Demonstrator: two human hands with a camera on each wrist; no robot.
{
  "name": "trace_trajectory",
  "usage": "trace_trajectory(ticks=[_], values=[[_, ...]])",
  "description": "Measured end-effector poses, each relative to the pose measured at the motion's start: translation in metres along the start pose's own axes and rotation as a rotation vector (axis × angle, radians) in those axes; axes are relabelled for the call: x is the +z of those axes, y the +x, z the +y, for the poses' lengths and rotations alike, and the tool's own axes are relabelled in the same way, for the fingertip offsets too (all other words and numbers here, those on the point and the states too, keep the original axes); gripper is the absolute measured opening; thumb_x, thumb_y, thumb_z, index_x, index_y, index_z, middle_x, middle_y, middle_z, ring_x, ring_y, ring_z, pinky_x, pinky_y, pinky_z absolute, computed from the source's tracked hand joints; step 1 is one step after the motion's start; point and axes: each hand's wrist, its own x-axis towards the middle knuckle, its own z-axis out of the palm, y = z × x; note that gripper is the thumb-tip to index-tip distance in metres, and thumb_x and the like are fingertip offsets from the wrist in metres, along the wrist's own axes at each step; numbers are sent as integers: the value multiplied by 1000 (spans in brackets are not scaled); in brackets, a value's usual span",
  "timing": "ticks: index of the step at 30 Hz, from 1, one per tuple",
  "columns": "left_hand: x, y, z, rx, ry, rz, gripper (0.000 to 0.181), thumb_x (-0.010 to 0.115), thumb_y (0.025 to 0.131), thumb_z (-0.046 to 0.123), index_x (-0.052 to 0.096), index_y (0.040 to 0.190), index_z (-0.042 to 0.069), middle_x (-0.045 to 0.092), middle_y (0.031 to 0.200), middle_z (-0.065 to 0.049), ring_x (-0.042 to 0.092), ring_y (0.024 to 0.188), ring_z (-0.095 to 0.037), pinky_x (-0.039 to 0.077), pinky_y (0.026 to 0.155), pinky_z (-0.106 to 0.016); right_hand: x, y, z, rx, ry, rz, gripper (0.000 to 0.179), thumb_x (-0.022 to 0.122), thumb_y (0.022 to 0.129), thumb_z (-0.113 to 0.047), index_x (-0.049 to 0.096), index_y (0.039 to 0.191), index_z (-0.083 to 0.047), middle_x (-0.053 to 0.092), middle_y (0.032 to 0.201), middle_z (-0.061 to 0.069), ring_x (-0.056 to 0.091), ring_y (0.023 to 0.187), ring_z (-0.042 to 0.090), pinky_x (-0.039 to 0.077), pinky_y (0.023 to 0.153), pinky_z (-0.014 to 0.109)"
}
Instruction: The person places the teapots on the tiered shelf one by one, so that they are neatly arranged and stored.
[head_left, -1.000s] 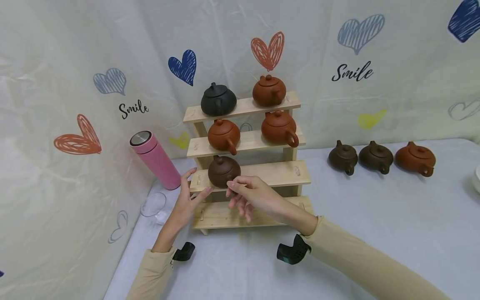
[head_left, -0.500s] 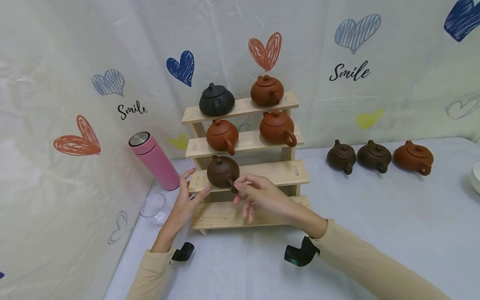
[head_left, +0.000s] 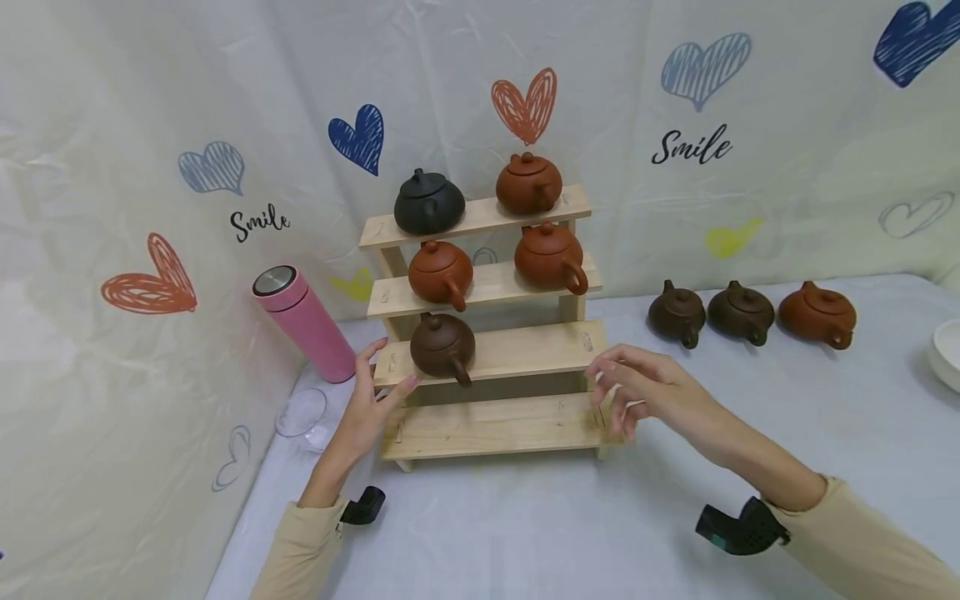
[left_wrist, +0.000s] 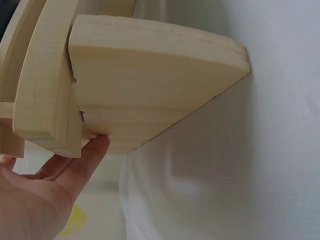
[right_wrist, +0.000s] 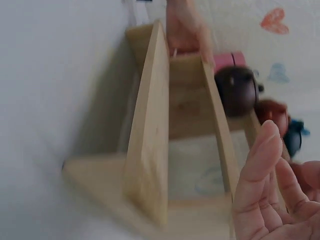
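Left grip (head_left: 367, 410) holds wooden stand (head_left: 495, 423), fingers (left_wrist: 85, 161) partly hidden; bowl (head_left: 948, 353) cropped.

Head view: left arm (head_left: 330, 475) comes in from 7 o'clock, beige sleeve (head_left: 296, 550) ends near the wrist, forearm aims at 1. Left hand (head_left: 369, 410) sits at 8 o'clock off centre, thumb toward 2, fingers toward 1, wide C shape, gripping. Right arm (head_left: 757, 462) comes in from 4 o'clock, same beige sleeve, forearm slants toward 10. Right hand (head_left: 645, 385) at 4 o'clock off centre, fingers loosely bent, top ones toward 9, lower ones drooping. Hands well apart.
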Motion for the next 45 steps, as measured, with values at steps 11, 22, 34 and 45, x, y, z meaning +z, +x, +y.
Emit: trace_trajectory(ticks=[11,22,34,45], values=[[0,-1,0,12,4,7,82,66,103,15,10,163,13,40,144,-25,47,135,-36,39,109,-53,-92,-41,40,91,-92,207,20,44,115,-23,57,129,-16,66,100,9,67,71,26,56,63,34],[1,0,0,8,-19,3,81,67,102,18,12,162,15,41,148,-25,46,137,-34,35,113,-55,-135,-42,75,192,21,303,14,47,114,-23,57,121,-29,71,96,0,67,72,19,56,63,29],[1,2,0,18,-44,9,82,68,102,14,12,162,12,39,149,-27,46,138,-36,32,115,-57,-135,-19,90,189,112,267,13,49,113,-20,52,125,-18,73,95,0,67,70,17,57,64,29],[0,1,-1,8,-32,11,83,68,102,16,12,162,13,38,149,-26,45,138,-36,32,115,-58,-132,4,96,264,115,205,18,46,114,-28,60,120,-18,76,100,-1,70,77,18,59,69,30]])
